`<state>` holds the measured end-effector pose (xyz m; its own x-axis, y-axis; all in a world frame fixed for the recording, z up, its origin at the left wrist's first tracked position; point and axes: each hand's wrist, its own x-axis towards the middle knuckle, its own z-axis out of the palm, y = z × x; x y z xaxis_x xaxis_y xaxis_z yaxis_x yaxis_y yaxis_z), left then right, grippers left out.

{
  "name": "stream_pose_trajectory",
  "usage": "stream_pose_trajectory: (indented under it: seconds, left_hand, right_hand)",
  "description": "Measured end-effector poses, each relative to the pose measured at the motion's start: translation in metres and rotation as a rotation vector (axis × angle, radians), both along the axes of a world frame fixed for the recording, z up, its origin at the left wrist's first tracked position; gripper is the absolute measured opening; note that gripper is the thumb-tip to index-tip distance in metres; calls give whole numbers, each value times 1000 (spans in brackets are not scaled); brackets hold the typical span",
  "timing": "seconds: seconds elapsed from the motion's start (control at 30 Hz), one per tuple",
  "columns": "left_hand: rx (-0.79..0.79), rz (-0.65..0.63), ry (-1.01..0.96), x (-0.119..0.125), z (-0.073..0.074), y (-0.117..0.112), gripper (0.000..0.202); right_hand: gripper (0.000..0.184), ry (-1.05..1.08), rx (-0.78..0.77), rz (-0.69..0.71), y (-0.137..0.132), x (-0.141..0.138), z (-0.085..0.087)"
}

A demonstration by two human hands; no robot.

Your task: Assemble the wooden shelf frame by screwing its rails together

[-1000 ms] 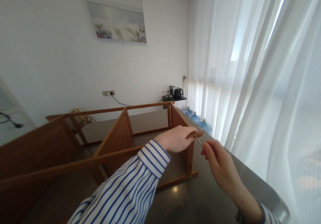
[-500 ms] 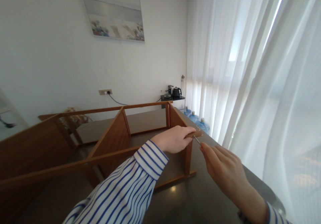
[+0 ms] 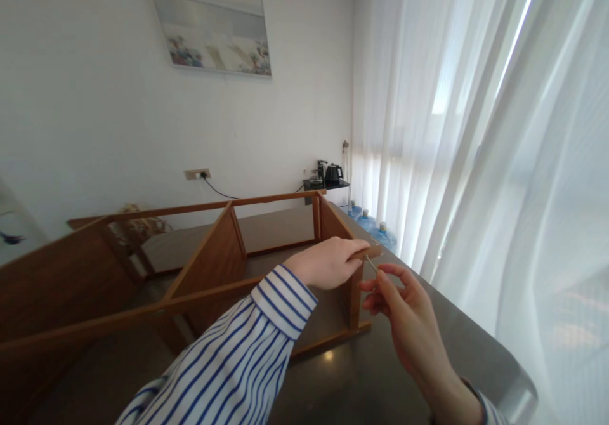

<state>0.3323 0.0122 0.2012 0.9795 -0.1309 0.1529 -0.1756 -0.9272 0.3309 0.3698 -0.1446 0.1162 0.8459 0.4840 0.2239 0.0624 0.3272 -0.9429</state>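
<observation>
The wooden frame [image 3: 216, 266] is reddish brown, darker at the left; the thin rod [image 3: 372, 264] on its right looks silvery. The near sleeve [image 3: 238, 349] is white with dark blue stripes, the desk [image 3: 347, 384] grey-brown. At the far right, the bottles [image 3: 382, 239] are translucent blue, the kettle [image 3: 333, 174] black, the curtain [image 3: 476, 158] white. The far picture [image 3: 214, 28] mixes pale greys with multicoloured patches.

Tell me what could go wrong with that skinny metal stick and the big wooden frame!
The thin metal tool, pinched in the right hand, might slip and poke the left hand, which grips the wooden frame close to the tool's tip. The wooden frame could also shift if pushed hard, since it lies on a smooth-looking table.
</observation>
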Motion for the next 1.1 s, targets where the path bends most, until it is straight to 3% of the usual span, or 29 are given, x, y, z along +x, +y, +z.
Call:
stream_pose_trajectory:
  seconds: [0.2,0.33,0.47,0.63,0.8,0.93,1.1]
  left_hand:
    - [0,-12,11,-1,3,-1,33]
    - [13,-3,12,0,4,-1,34]
    - [23,3,10,0,2,0,34]
    - [14,-4,-4,0,0,1,35]
    - [21,7,-8,0,0,0,35]
    - [16,-13,0,0,2,-1,34]
    - [10,-17,27,-1,3,-1,31]
  right_hand:
    - [23,-502,-361,-206,-16,15,3]
    - [19,-639,-465,-133,-20,20,12]
    - [17,-390,-313,13,-10,19,17]
    - [17,141,80,135,3,7,15]
    - [26,269,243,162,4,0,9]
    - [32,57,123,135,-2,7,2]
    - [31,-482,-172,-58,-19,22,-3]
